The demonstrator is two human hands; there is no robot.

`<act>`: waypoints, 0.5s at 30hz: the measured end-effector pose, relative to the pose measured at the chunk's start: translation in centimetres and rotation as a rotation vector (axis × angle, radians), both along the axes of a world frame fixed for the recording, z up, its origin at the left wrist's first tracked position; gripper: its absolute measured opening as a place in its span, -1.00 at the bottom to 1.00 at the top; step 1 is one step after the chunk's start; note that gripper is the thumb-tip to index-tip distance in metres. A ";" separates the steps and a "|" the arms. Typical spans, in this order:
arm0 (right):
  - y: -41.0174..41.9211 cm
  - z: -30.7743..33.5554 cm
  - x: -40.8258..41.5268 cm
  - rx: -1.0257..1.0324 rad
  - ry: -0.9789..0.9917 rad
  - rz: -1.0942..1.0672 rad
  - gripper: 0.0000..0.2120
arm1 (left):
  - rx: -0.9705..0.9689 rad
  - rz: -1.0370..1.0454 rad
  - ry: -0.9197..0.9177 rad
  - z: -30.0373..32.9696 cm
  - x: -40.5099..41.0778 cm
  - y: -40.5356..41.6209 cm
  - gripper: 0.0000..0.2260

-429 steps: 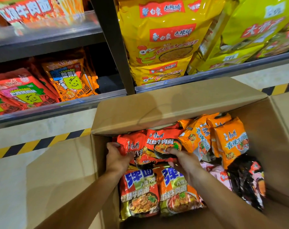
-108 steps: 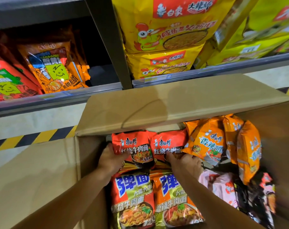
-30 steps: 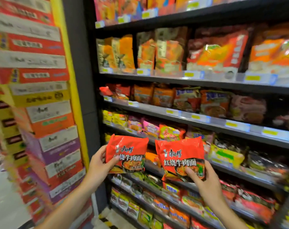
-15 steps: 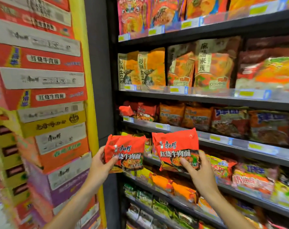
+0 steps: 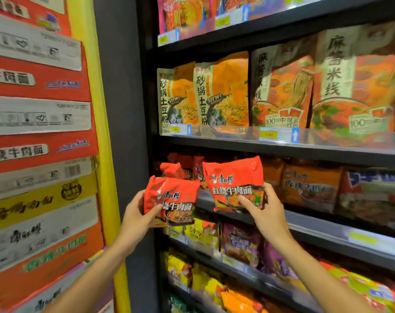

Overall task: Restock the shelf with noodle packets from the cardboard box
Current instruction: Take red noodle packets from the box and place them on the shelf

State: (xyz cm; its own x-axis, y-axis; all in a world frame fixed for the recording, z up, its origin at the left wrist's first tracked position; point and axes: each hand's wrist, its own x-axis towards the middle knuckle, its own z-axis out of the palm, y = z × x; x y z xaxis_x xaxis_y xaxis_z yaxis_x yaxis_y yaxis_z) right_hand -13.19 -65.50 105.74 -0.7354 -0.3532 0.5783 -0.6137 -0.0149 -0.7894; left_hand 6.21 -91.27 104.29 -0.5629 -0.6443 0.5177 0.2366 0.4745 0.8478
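Observation:
I hold two red noodle packets up in front of the shelf unit. My left hand (image 5: 136, 219) grips the left red packet (image 5: 171, 197) by its lower left edge. My right hand (image 5: 265, 213) grips the right red packet (image 5: 233, 182) from below, thumb on its front. Both packets hover just before the left end of the middle shelf (image 5: 316, 231), where more red packets of the same kind (image 5: 176, 167) stand at the back. The cardboard box is out of view.
Orange and tan pouches (image 5: 221, 96) fill the shelf above. Orange and blue packets (image 5: 309, 186) stand to the right on the middle shelf. Yellow and purple packets (image 5: 239, 242) lie below. Stacked printed cartons (image 5: 38, 154) and a dark upright post (image 5: 124, 132) stand at the left.
Both hands have lifted the two red packets out of the box and up to the shelves. In the last half second the packets moved closer to the middle shelf's left end.

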 end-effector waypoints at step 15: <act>-10.4 1.6 -5.5 0.100 -0.026 -0.168 -0.64 | 0.024 -0.128 0.055 1.0 -5.5 -8.8 -0.69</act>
State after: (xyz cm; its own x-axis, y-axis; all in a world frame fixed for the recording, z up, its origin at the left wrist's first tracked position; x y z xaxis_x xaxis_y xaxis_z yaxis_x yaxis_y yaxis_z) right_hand -18.70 -75.86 107.30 -0.8031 -0.2789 0.5265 -0.5801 0.1648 -0.7977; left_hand 0.69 -100.04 105.31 -0.6125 -0.5816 0.5353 0.3407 0.4169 0.8427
